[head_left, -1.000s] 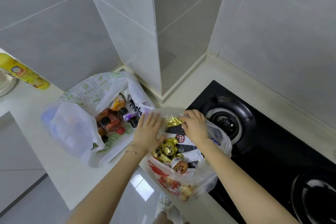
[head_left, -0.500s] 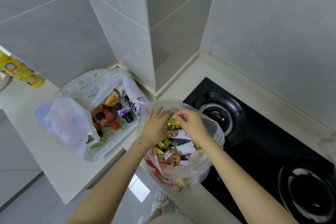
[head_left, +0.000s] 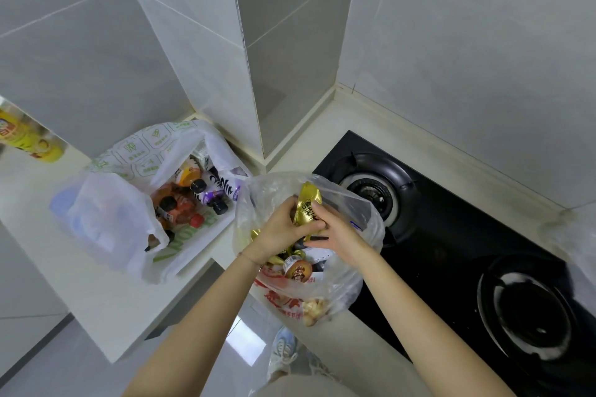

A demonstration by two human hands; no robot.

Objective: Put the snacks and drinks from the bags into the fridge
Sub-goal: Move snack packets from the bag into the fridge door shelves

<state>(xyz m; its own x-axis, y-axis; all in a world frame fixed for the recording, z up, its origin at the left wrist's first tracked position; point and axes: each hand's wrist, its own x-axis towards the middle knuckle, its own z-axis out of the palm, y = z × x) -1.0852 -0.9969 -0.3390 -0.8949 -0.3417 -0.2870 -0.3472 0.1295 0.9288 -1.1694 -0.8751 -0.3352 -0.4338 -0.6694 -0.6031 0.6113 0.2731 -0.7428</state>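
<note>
Gold snack packet [head_left: 309, 203] stands near upright above the clear bag [head_left: 358, 203] mouth, lower end gripped jointly by left hand [head_left: 280, 230] and right hand [head_left: 338, 234], both equally near.

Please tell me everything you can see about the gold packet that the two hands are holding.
The gold packet is a small, shiny, foil-like wrapper with dark printed characters and a crimped top end. It stands nearly upright over the mouth of the clear plastic bag. The left hand grips its lower left side, the right hand pinches its right edge; fingers hide its bottom.
</note>
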